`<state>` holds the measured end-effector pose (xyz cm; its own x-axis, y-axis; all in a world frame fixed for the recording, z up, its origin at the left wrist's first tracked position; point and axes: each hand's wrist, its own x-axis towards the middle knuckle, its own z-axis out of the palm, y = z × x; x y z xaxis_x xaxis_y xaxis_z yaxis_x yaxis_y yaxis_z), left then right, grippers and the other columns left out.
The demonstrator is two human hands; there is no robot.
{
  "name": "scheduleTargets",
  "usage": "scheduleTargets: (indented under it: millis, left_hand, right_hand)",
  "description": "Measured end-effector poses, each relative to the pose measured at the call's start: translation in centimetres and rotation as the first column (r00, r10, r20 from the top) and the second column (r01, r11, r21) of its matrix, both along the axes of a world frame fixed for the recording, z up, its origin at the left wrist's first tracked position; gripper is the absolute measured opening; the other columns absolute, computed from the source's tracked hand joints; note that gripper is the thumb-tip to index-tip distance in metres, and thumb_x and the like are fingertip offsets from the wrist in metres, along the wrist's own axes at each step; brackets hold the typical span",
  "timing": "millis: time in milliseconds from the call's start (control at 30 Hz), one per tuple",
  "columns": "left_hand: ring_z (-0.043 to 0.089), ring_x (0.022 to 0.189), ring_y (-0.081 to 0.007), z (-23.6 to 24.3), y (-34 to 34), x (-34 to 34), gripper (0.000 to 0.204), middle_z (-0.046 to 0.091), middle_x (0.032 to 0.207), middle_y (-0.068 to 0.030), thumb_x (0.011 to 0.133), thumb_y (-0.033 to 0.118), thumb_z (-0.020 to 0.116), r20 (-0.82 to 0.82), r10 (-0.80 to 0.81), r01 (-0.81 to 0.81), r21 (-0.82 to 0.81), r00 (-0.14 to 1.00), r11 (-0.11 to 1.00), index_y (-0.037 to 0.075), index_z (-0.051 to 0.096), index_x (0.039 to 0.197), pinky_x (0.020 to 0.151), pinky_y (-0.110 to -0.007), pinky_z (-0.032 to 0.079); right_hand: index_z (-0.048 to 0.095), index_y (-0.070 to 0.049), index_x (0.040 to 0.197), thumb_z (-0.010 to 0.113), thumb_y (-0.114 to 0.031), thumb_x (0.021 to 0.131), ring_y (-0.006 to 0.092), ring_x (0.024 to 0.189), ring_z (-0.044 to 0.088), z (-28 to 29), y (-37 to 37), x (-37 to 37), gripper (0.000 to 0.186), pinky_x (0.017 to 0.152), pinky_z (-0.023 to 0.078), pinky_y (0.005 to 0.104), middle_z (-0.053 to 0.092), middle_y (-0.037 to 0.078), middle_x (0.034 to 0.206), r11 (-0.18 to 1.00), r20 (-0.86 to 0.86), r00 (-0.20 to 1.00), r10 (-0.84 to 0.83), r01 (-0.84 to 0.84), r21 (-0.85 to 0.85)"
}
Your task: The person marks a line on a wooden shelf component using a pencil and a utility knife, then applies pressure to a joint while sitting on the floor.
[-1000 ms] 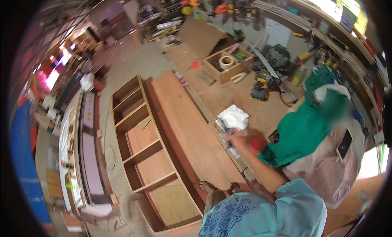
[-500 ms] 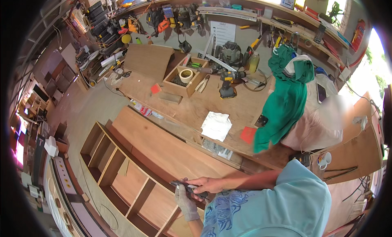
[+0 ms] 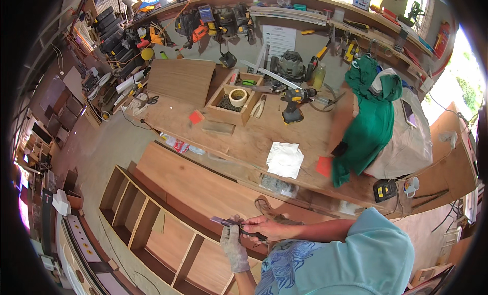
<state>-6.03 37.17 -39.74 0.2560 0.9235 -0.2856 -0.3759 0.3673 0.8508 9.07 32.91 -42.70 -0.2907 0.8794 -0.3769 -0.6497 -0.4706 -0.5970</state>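
Open air around the hands (image 3: 249, 234) above the wooden shelf unit (image 3: 152, 229); cluttered workbench (image 3: 254, 137) beyond.

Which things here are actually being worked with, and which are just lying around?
In hand:
- small dark flat tool, held between the grey-gloved left hand and the bare right hand
- long wooden shelf cabinet lying below them

Lying about:
- cordless drill
- roll of tape in the wooden box
- white cloth
- green garment

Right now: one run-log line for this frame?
left hand: gloved, on dark tool | right hand: bare, gripping tool | below: wooden shelf unit lying on floor | behind: workbench
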Motion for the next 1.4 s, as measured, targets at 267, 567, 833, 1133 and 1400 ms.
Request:
scheduleTargets:
  millis: [267, 567, 833, 1133, 1400]
  left_hand:
    - [0.067, 0.112, -0.0226, -1.1, 7.9, -2.7, 0.045, 0.07, 0.124, -0.0149, 0.102, 0.019, 0.065, 0.026, 0.02, -0.024, 0.153, 0.999, 0.988, -0.003, 0.057, 0.141, 0.102, -0.039, 0.053]
    - [0.07, 0.107, -0.0235, 1.3, 19.8, -1.6, 0.037, 0.075, 0.113, -0.0147, 0.102, 0.018, 0.067, -0.047, 0.092, -0.087, 0.108, 0.995, 0.99, -0.004, 0.067, 0.132, 0.102, -0.039, 0.053]
    - [0.072, 0.093, -0.0216, 1.6, 25.9, 0.1, 0.02, 0.077, 0.101, -0.015, 0.097, 0.016, 0.073, -0.235, 0.187, -0.174, 0.077, 0.954, 0.982, -0.003, 0.072, 0.102, 0.092, -0.036, 0.055]
    - [0.044, 0.066, -0.0032, 1.9, 27.3, -1.3, 0.018, 0.059, 0.073, 0.008, 0.091, 0.018, 0.082, -0.471, 0.381, -0.409, 0.046, 0.796, 0.911, 0.006, 0.073, 0.082, 0.059, -0.024, 0.033]
    - [0.061, 0.076, -0.0105, 0.4, 26.8, -4.8, 0.017, 0.075, 0.084, -0.0057, 0.09, 0.013, 0.078, -0.358, 0.421, -0.416, 0.097, 0.833, 0.904, -0.003, 0.076, 0.088, 0.073, -0.027, 0.046]
  right_hand:
    - [0.056, -0.015, 0.112, 0.054, -0.036, 0.11, 0.0083, 0.055, 0.049, -1.2, 8.6, 0.5, 0.021, 0.049, 0.039, 0.0278, 0.058, 0.0, 0.082, 0.96, -0.342, 0.912, 0.226, -0.268, -0.081]
    - [0.054, -0.012, 0.098, 0.045, -0.056, 0.108, 0.0083, 0.048, 0.047, -3.6, 22.4, 3.5, 0.046, 0.05, 0.044, 0.0294, 0.054, -0.003, 0.073, 0.823, -0.543, 0.686, 0.485, -0.568, 0.018]
    - [0.06, -0.002, 0.12, 0.047, -0.061, 0.106, 0.0173, 0.076, 0.067, -2.9, 32.5, 6.6, 0.062, 0.076, 0.056, 0.035, 0.068, 0.005, 0.089, 0.637, 0.013, 0.66, 0.751, -0.73, 0.246]
    - [0.063, -0.004, 0.106, 0.062, -0.035, 0.106, 0.0113, 0.076, 0.062, 0.3, 35.3, 4.7, 0.031, 0.07, 0.051, 0.0306, 0.068, 0.002, 0.088, 0.513, 0.683, 0.494, 0.537, -0.835, 0.2]
    - [0.062, -0.004, 0.097, 0.061, -0.04, 0.105, 0.0117, 0.065, 0.057, 1.3, 32.7, 4.3, 0.036, 0.059, 0.046, 0.0315, 0.061, 0.001, 0.074, 0.545, 0.724, 0.483, 0.492, -0.82, 0.177]
